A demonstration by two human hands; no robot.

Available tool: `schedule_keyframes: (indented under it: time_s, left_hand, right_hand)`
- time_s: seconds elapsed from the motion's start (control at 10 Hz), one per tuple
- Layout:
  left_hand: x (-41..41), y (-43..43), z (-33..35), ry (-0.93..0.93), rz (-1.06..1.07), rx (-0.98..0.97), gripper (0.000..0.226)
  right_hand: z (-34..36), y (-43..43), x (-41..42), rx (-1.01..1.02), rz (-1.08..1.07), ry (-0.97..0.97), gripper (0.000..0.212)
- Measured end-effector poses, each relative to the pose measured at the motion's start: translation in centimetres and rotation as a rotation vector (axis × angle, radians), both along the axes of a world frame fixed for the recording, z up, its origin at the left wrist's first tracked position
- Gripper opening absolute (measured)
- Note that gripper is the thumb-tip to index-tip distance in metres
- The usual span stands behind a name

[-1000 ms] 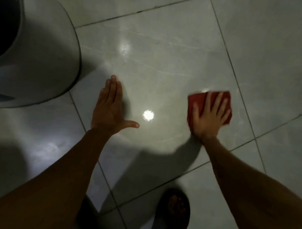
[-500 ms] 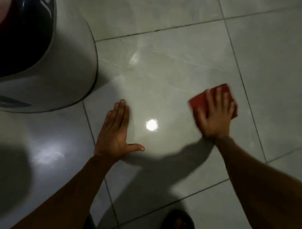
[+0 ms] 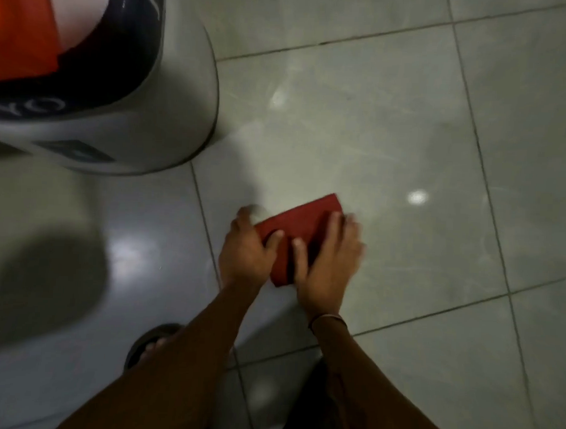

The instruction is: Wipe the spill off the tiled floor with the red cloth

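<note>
The red cloth (image 3: 299,226), folded into a rectangle, lies on the grey tiled floor (image 3: 358,136) near the middle of the view. My left hand (image 3: 246,250) grips its left end, thumb on top. My right hand (image 3: 331,264) presses on its right half with fingers over it, blurred by motion. I cannot make out a distinct spill; faint streaks and light glare mark the tile beyond the cloth.
A large rounded grey bin (image 3: 125,112) with a dark rim and an orange and white liner stands at the upper left, close to the cloth. A sandalled foot (image 3: 150,343) rests on the floor below my left forearm. Bare tiles spread to the right.
My right hand slid the cloth leftward across the tile. My left hand lifted off the floor and took hold of the cloth's left end. The view shifted toward the bin.
</note>
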State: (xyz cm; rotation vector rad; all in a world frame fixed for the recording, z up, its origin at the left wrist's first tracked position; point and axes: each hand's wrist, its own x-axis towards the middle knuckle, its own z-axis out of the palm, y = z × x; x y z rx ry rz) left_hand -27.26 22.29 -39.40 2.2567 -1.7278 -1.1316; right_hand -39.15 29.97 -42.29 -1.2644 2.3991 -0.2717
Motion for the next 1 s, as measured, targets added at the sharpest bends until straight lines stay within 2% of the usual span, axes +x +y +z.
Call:
schedule_keyframes:
  time_s: [0.1,0.2,0.3,0.4,0.5,0.6,0.7,0.8,0.9,1.0]
  left_hand:
    - [-1.4,-1.3,0.2,0.063,0.039,0.168,0.027]
    - [-0.5,-2.8,2.4,0.179,0.207,0.243,0.018]
    - [3.0,-5.1,9.0,0.463,0.603,0.271,0.014]
    - [6.8,-6.8,16.2,0.680,0.826,0.230,0.011]
    - [12.9,-9.5,27.0,0.877,0.925,0.126,0.032]
    - [16.4,-11.6,31.9,0.828,0.927,-0.056,0.040]
    - [22.0,-16.7,35.9,0.645,0.932,-0.315,0.042]
    - [24.6,-19.7,35.6,0.525,0.916,-0.356,0.035]
    - [26.3,-22.2,32.8,0.413,0.861,-0.231,0.023]
    - [26.2,-22.1,30.4,0.289,0.708,-0.174,0.021]
  right_hand:
    - [2.0,-2.3,-0.6,0.127,-0.280,-0.089,0.054]
    - [4.8,-5.4,-1.1,0.170,-0.414,-0.429,0.037]
    - [12.8,-9.3,-0.4,0.163,-0.539,-0.900,0.024]
    - [20.2,-12.1,2.2,0.195,-0.479,-1.100,0.017]
    - [30.4,-17.3,7.1,0.194,-0.392,-1.261,0.028]
    - [34.8,-20.9,10.5,0.151,-0.304,-1.293,0.030]
    - [38.6,-26.5,16.2,0.094,-0.137,-1.261,0.006]
    - [38.5,-29.1,19.3,0.043,-0.017,-1.115,0.016]
    - [35.5,-31.4,21.9,0.124,0.152,-0.735,0.025]
    - [33.6,-31.4,22.7,0.186,0.337,-0.468,0.026]
